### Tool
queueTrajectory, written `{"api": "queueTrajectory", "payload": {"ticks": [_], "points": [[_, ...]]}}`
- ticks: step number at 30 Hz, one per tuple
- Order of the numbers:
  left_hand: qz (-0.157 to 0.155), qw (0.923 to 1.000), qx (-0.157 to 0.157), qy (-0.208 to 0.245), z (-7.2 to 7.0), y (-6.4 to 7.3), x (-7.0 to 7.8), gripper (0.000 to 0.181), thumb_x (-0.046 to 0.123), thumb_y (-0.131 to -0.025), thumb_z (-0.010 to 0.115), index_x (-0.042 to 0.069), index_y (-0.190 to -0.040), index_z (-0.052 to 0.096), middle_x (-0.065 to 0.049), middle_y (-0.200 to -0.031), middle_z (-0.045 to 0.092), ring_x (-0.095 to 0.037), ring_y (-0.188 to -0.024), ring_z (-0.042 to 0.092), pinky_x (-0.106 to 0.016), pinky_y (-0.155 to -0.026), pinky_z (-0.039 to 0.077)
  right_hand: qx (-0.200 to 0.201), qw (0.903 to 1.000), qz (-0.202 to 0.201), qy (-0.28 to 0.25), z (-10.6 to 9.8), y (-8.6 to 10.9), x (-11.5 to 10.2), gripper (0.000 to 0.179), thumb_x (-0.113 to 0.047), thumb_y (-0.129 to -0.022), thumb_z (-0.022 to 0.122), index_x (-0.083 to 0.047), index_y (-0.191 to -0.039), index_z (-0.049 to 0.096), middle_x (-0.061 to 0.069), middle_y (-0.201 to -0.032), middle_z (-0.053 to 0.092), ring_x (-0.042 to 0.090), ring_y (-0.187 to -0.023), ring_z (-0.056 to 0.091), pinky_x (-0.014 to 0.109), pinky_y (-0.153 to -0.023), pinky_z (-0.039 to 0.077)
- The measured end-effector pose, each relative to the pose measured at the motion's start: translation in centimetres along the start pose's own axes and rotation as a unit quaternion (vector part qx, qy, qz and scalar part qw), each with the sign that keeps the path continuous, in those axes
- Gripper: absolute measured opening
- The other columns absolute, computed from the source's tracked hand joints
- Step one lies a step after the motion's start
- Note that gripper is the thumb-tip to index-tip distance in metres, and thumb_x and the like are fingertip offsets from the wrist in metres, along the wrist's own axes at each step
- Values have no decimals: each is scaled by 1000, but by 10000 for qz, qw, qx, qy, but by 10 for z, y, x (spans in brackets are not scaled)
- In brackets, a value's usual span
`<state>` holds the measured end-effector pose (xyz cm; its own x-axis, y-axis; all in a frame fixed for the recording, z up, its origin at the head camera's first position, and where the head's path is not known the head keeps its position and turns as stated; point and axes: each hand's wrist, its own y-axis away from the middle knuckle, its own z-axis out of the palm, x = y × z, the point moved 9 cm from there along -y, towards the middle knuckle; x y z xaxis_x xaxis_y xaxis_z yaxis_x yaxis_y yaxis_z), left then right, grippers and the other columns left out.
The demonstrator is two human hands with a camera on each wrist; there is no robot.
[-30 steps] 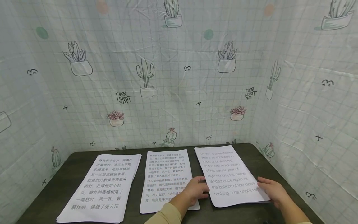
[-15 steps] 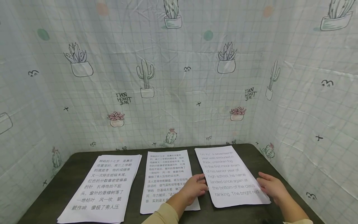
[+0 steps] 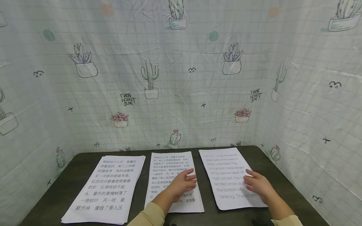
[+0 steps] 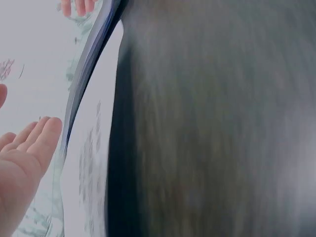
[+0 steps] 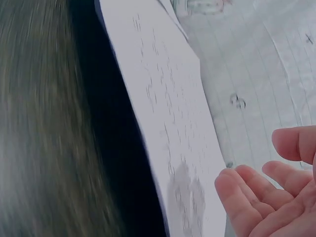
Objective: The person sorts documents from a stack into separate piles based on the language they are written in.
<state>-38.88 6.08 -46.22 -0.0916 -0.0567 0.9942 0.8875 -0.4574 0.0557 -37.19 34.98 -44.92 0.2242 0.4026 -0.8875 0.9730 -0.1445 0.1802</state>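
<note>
Three lots of printed paper lie in a row on the dark table. My left hand (image 3: 181, 185) is over the middle sheet (image 3: 167, 163) of small Chinese text, covering some of its lines, with fingers extended. Over the right edge of the English-text sheets (image 3: 223, 175) is my right hand (image 3: 258, 185), fingers loosely spread and holding nothing. The left wrist view has my left hand (image 4: 27, 158) with straight fingers beside the paper. In the right wrist view, my right hand (image 5: 271, 202) is loosely bent above the printed page (image 5: 163, 98), and a shadow falls on the page.
On the left lies a stack of large-print Chinese sheets (image 3: 104, 185), its edges slightly fanned. The dark table (image 3: 209, 216) meets a cactus-print curtain (image 3: 175, 94) behind and at both sides. A small dark object (image 3: 258, 221) shows at the front edge.
Both hands have come away from the sides of the English sheets and moved left, the left one onto the middle sheet. The papers keep their places; the head view has shifted slightly.
</note>
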Motion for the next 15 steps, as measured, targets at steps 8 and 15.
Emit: {"api": "queueTrajectory", "payload": {"ticks": [8,15], "points": [[-63,9994,212,-249,-44,15,6,67,2,-91,59,-5,-150,28,-29,-148,41,-40,-136,46,-47,-106,47,-180,9996,-114,-187,35,-7,-16,60,-15,-101,49,12,-148,25,40,-145,34,46,-129,49,43,-98,54],[-76,9977,523,-421,-90,36,6,69,7,-94,58,-7,-151,23,-32,-150,37,-41,-137,43,-49,-108,44,-425,9982,-207,-369,72,-6,-31,57,-15,-100,50,10,-148,30,38,-144,38,46,-130,49,44,-99,53]]}}
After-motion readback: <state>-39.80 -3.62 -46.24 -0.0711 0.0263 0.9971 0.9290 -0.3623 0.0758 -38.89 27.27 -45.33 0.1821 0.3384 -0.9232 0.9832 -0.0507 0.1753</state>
